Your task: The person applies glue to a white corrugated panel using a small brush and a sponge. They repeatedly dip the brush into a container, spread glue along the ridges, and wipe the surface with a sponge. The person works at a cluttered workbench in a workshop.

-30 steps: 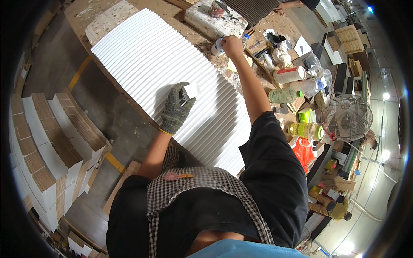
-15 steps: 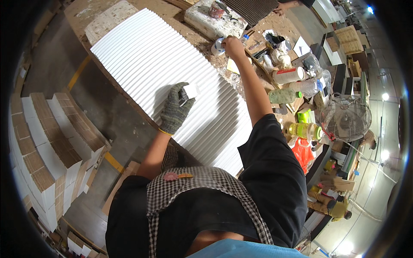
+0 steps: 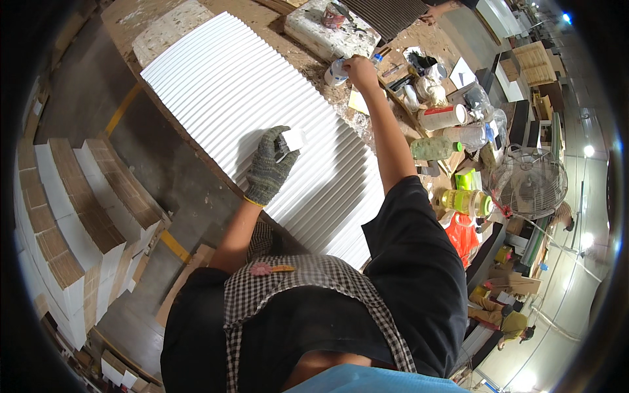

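Note:
My left hand [image 3: 268, 171], in a grey knitted glove, is closed around a small white block [image 3: 293, 139] with a dark edge. It hovers over or rests on a large white ribbed panel [image 3: 242, 85]; which of the two I cannot tell. Beyond the panel's right edge, my bare right hand [image 3: 362, 73] reaches out with its fingers bent together. They are at the mouth of a small white and blue tub [image 3: 335, 73], and whatever they hold is hidden.
A stained white slab [image 3: 314, 36] carries a red-smeared pot [image 3: 333, 16]. Bottles, a white and red can [image 3: 440, 117] and a caged fan [image 3: 529, 183] crowd the right side. Another person's hand [image 3: 431, 14] is by a dark ribbed panel [image 3: 386, 16]. White boards [image 3: 72, 226] are stacked at left.
Both hands keep nearly the same places and grips. The whole view has shifted slightly.

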Demonstrator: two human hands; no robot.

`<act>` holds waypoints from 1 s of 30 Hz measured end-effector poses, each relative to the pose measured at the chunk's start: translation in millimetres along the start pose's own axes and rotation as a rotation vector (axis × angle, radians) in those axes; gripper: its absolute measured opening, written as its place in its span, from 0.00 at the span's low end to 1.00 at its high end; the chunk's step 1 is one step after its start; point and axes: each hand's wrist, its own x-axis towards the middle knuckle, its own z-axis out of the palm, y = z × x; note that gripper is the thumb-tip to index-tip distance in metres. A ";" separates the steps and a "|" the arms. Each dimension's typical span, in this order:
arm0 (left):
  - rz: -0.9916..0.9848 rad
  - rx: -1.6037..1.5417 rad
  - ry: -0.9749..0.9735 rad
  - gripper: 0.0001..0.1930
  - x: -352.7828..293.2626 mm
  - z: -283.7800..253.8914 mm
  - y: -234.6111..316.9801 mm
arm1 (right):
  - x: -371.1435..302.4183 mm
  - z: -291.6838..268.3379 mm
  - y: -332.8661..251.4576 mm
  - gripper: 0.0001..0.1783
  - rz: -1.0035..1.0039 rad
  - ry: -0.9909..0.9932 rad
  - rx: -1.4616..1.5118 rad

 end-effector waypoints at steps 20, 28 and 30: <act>0.039 -0.022 -0.001 0.27 -0.9 0.7 6.2 | 9.8 -26.9 10.0 0.08 -0.102 -0.015 -0.111; -0.005 -0.009 -0.011 0.28 0.1 -0.1 6.3 | -5.0 0.3 -13.0 0.07 -0.001 0.071 -0.043; 0.012 0.014 -0.003 0.28 -0.4 -0.5 4.5 | -6.0 -1.6 -11.7 0.08 0.022 0.134 0.029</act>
